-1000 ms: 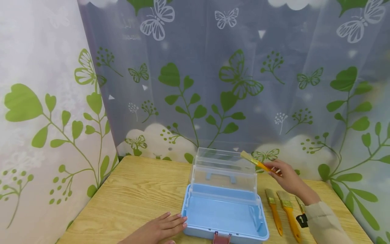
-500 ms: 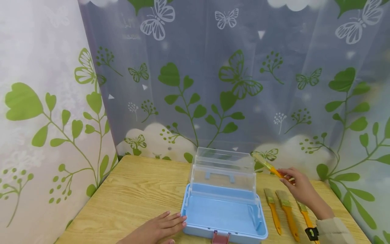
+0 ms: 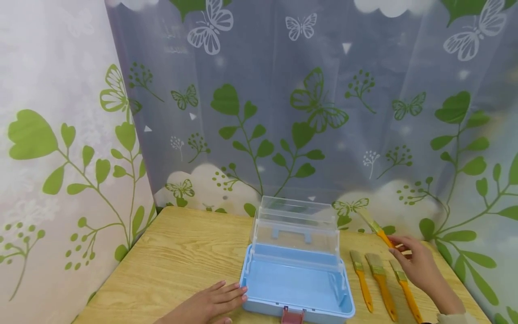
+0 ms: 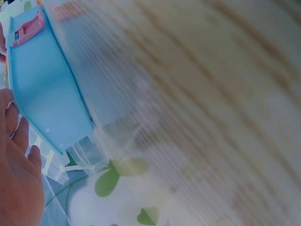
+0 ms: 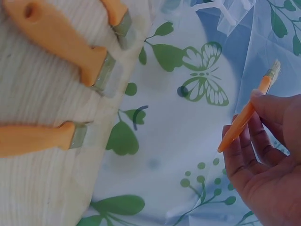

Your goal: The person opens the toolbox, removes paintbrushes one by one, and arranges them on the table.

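Note:
My right hand (image 3: pixel 418 263) pinches the orange handle of a paintbrush (image 3: pixel 378 230) in the air above the back right of the table, bristles pointing up and to the left. In the right wrist view the same paintbrush (image 5: pixel 245 115) lies between thumb and fingers. My left hand (image 3: pixel 210 302) has its fingers extended, their tips touching the left side of a blue plastic box (image 3: pixel 295 283). That box stands with its clear lid (image 3: pixel 297 236) raised at the back, and its inside shows bare blue. In the left wrist view the fingers lie along the box's side (image 4: pixel 44 89).
Three paintbrushes with orange handles lie side by side right of the box: a left one (image 3: pixel 361 281), a middle one (image 3: pixel 381 285) and a right one (image 3: pixel 406 290). A pink latch (image 3: pixel 292 316) hangs at the box's front. Patterned curtain (image 3: pixel 263 112) stands behind the wooden table (image 3: pixel 194 243).
My right hand has moved right and down with the paintbrush, away from the raised lid. The rightmost brush on the table has come into fuller view. My left hand has stayed at the box.

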A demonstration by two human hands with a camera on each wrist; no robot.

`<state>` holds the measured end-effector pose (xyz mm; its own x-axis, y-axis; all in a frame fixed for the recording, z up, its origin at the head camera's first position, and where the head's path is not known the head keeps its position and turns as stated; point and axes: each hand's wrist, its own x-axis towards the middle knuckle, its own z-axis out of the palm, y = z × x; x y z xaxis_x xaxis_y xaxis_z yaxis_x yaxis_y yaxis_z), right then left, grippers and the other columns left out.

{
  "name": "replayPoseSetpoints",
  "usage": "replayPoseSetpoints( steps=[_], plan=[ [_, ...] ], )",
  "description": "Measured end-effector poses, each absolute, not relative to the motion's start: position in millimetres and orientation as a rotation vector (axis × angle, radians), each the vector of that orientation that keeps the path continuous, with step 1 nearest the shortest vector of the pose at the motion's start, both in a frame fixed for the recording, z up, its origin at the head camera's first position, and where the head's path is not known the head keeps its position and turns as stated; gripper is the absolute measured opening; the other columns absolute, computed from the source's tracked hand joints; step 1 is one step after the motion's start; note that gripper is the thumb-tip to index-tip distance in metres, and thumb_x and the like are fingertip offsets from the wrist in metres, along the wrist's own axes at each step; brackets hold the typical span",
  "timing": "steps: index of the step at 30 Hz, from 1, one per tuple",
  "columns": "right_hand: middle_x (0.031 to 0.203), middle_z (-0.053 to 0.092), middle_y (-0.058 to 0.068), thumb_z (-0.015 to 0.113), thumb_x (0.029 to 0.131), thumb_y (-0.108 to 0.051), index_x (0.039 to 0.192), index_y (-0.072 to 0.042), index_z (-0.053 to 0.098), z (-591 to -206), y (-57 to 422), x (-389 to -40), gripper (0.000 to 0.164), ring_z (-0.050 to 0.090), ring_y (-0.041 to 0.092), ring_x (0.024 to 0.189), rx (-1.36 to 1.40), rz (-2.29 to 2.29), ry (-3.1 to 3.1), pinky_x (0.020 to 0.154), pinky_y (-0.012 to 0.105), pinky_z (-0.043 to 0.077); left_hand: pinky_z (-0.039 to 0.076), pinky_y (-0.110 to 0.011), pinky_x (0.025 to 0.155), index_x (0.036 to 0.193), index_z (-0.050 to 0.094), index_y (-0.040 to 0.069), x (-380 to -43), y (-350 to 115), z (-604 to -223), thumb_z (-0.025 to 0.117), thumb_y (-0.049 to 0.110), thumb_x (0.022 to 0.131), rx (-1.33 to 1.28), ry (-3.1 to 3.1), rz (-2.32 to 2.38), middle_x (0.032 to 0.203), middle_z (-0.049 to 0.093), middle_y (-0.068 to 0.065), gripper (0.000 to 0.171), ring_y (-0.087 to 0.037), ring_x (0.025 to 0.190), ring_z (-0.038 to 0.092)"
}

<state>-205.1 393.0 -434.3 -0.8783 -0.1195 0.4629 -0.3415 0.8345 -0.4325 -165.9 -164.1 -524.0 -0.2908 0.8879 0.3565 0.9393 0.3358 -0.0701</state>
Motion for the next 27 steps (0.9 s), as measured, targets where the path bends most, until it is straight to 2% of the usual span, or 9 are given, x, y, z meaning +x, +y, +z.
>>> replayPoseSetpoints(
  steps=[2, 4, 9, 10, 11, 15, 22, 27],
  plan=[
    [0.11, 0.066, 0.019, 0.069, 0.092, 0.006, 0.124, 0.005, 0.068, -436.7, 396.1, -201.0, 0.032, 0.06, -0.001, 0.079, 0.328, 0.721, -2.578, 0.061, 0.02, 0.054, 0.015, -0.027, 0.125, 0.16, 0.032, 0.009, -166.5, -164.6, -524.2, 0.049, 0.03, 0.109, -1.627, -2.257, -0.216, 0.164, 0.036, -0.008, 0.058, -0.016, 0.153, 0.028],
    [0.108, 0.067, 0.02, 0.069, 0.092, 0.007, 0.124, 0.006, 0.068, -438.8, 399.5, -197.0, 0.032, 0.058, -0.003, 0.078, 0.313, 0.724, -2.575, 0.06, 0.02, 0.054, 0.011, -0.025, 0.125, 0.16, 0.033, 0.008, -167.0, -164.5, -524.7, 0.048, 0.03, 0.109, -1.632, -2.237, -0.228, 0.164, 0.036, -0.008, 0.057, -0.014, 0.154, 0.024],
    [0.108, 0.067, 0.021, 0.07, 0.091, 0.006, 0.123, 0.006, 0.068, -442.8, 408.2, -189.9, 0.031, 0.056, -0.007, 0.077, 0.265, 0.715, -2.591, 0.058, 0.02, 0.054, 0.014, -0.024, 0.125, 0.159, 0.035, 0.007, -168.0, -163.8, -526.0, 0.047, 0.03, 0.11, -1.634, -2.188, -0.242, 0.164, 0.035, -0.007, 0.056, -0.013, 0.154, 0.024],
    [0.108, 0.067, 0.021, 0.07, 0.091, 0.006, 0.123, 0.006, 0.068, -443.6, 409.6, -189.2, 0.031, 0.055, -0.007, 0.077, 0.256, 0.708, -2.591, 0.058, 0.02, 0.054, 0.01, -0.023, 0.125, 0.159, 0.035, 0.007, -168.2, -163.9, -526.2, 0.047, 0.03, 0.11, -1.634, -2.185, -0.246, 0.164, 0.035, -0.007, 0.056, -0.014, 0.154, 0.025],
    [0.108, 0.067, 0.021, 0.07, 0.092, 0.006, 0.122, 0.006, 0.068, -444.2, 411.0, -188.4, 0.031, 0.056, -0.007, 0.076, 0.248, 0.709, -2.591, 0.058, 0.02, 0.054, 0.011, -0.023, 0.125, 0.159, 0.036, 0.007, -168.2, -163.7, -526.0, 0.047, 0.03, 0.109, -1.632, -2.187, -0.248, 0.164, 0.036, -0.007, 0.056, -0.014, 0.154, 0.025],
    [0.106, 0.067, 0.021, 0.07, 0.092, 0.006, 0.122, 0.007, 0.068, -447.1, 414.6, -185.7, 0.03, 0.055, -0.008, 0.075, 0.218, 0.711, -2.581, 0.058, 0.019, 0.054, 0.023, -0.027, 0.123, 0.159, 0.036, 0.007, -168.0, -163.9, -525.4, 0.048, 0.03, 0.109, -1.625, -2.196, -0.261, 0.163, 0.037, -0.007, 0.056, -0.015, 0.152, 0.03],
    [0.103, 0.068, 0.023, 0.07, 0.091, 0.006, 0.121, 0.009, 0.068, -454.5, 419.9, -181.9, 0.03, 0.057, -0.006, 0.072, 0.182, 0.725, -2.562, 0.056, 0.019, 0.053, 0.019, -0.025, 0.124, 0.159, 0.036, 0.007, -167.2, -163.7, -524.5, 0.048, 0.03, 0.109, -1.621, -2.192, -0.256, 0.163, 0.038, -0.008, 0.056, -0.014, 0.153, 0.028],
    [0.102, 0.067, 0.024, 0.07, 0.092, 0.005, 0.12, 0.009, 0.068, -458.6, 421.5, -180.2, 0.028, 0.056, -0.007, 0.072, 0.149, 0.71, -2.553, 0.056, 0.019, 0.053, 0.006, -0.021, 0.124, 0.158, 0.037, 0.007, -166.9, -162.9, -523.9, 0.047, 0.03, 0.109, -1.626, -2.177, -0.24, 0.162, 0.039, -0.008, 0.055, -0.016, 0.152, 0.031]
  ],
)
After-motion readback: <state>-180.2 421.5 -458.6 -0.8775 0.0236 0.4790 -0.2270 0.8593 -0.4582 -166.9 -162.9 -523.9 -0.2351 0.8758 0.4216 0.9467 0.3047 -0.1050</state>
